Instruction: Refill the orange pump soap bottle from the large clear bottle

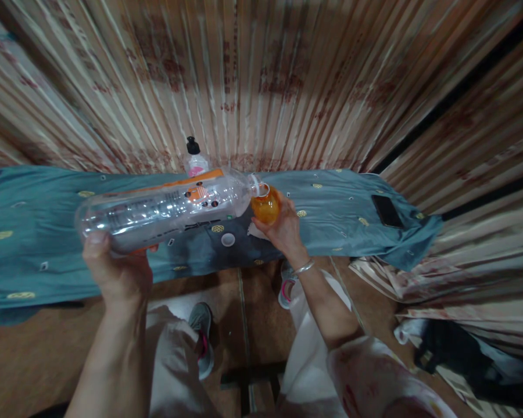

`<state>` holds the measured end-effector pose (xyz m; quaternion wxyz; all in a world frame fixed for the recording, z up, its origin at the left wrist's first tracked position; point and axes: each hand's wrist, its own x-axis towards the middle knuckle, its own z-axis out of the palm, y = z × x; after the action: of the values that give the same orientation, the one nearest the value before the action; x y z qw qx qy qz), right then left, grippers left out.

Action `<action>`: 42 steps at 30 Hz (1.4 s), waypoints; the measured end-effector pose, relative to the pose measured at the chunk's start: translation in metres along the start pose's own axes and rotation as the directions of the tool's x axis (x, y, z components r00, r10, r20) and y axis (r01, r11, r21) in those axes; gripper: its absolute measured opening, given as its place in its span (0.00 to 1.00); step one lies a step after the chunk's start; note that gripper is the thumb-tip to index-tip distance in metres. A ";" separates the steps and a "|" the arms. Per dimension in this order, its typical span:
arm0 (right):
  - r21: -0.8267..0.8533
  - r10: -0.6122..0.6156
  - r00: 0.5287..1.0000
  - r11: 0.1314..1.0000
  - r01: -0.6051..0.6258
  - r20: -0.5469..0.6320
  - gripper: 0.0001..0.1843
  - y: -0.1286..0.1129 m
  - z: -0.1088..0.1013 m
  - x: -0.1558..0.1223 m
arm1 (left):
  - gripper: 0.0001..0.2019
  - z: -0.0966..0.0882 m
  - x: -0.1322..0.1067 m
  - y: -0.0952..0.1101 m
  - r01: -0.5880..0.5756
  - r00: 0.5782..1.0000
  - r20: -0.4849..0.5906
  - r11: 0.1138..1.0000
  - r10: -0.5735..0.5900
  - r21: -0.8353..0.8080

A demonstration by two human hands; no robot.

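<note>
My left hand (113,267) grips the base end of a large clear plastic bottle (165,209) with an orange label, held nearly horizontal above a teal cloth-covered table (35,232). The bottle's neck points right, its mouth meeting the top of a small orange container (265,206). My right hand (283,229), a bangle on its wrist, is wrapped round that orange container. A white bottle cap (228,239) lies on the cloth below the bottle.
A small pump bottle (194,159) with a black top stands at the table's back edge against striped curtains. A black phone (386,211) lies on the cloth at the right. Cloths and dark items are heaped on the floor right.
</note>
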<state>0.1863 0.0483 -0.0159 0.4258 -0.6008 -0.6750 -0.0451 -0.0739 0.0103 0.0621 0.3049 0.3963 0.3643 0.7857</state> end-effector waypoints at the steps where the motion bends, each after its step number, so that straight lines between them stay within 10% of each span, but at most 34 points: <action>1: -0.003 0.002 1.000 1.000 -0.002 -0.003 0.46 0.000 0.000 0.000 | 0.22 -0.001 0.000 0.000 0.002 1.000 0.001 1.000 -0.002 -0.003; 42: 0.003 -0.017 1.000 1.000 0.017 -0.005 0.45 0.001 0.000 -0.001 | 0.24 -0.002 -0.001 -0.001 0.002 1.000 0.022 1.000 -0.002 -0.003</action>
<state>0.1867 0.0480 -0.0168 0.4280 -0.5943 -0.6791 -0.0495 -0.0749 0.0097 0.0601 0.3101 0.4040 0.3603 0.7815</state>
